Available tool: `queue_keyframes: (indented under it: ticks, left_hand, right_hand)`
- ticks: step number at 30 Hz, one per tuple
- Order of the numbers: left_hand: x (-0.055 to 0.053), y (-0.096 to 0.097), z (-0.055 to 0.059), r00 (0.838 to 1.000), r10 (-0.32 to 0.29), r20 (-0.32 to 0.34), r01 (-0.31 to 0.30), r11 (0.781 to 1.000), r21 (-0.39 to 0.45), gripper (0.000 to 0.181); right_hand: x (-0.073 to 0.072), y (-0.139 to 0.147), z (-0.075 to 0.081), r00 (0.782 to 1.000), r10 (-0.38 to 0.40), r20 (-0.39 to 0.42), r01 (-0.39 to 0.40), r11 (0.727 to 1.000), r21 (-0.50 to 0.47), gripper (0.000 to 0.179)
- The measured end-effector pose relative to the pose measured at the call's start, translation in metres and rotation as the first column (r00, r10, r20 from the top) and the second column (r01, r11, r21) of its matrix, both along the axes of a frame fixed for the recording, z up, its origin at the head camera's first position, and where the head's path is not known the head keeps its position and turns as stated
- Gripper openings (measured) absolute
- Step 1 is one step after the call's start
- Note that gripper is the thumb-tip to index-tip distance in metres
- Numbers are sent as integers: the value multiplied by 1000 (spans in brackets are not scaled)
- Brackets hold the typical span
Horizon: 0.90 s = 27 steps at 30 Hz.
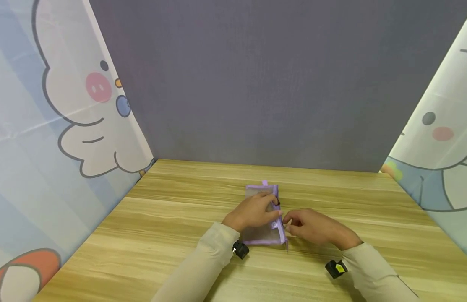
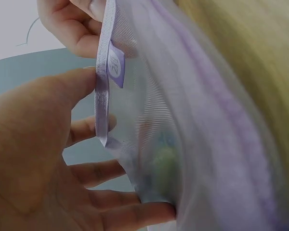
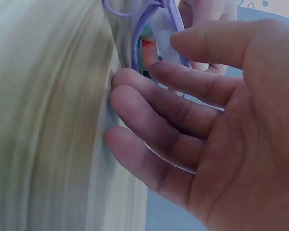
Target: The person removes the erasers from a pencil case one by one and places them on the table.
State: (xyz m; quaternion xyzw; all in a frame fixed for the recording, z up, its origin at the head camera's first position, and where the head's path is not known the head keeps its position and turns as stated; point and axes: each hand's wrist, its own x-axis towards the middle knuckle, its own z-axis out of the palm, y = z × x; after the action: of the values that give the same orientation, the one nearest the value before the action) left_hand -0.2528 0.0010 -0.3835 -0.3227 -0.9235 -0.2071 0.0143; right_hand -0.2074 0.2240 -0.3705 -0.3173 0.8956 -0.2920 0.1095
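Observation:
A mesh zipper pouch (image 1: 261,242) with purple trim lies on the wooden table. In the left wrist view, my left hand (image 2: 33,144) grips its purple edge band (image 2: 102,91), thumb on one side and fingers behind the mesh. A small purple tag (image 2: 116,67) sticks out from that band. My right hand (image 1: 312,226) is at the pouch's right side, its fingers loosely bent at the zipper edge. In the right wrist view the zipper (image 3: 143,24) is parted, and something orange (image 3: 148,53) shows inside. Blurred green and blue show through the mesh.
The wood-grain table (image 1: 161,218) extends around both forearms. A dark grey panel (image 1: 256,84) stands behind it, and cartoon-print cloths (image 1: 78,147) hang at either side. Each wrist carries a small black camera (image 1: 241,249).

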Motion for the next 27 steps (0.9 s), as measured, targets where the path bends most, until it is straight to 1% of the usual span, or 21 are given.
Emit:
queue_keyframes:
  ticks: [7,13,19,24,27]
  left_hand:
    - [-1,-1,-1,1000,-4,-1,4,1000,7,38]
    - [-1,-1,-1,1000,-9,-4,9,1000,27,37]
    - [-1,-1,0,1000,-7,3,7,1000,26,34]
    - [-3,-1,-1,1000,4,8,-4,999,43,25]
    - [-4,0,-1,1000,19,-5,-19,998,62,22]
  right_hand:
    - [-2,-1,-4,999,-16,-41,16,1000,-10,19]
    - [-1,0,-4,996,-14,-85,12,999,-30,18]
    - [-2,-1,-5,995,-18,-98,14,999,-42,15]
    - [-4,-2,-7,993,-17,-119,12,999,-43,14]
    - [-5,-3,-8,992,-19,-123,14,999,-38,14]
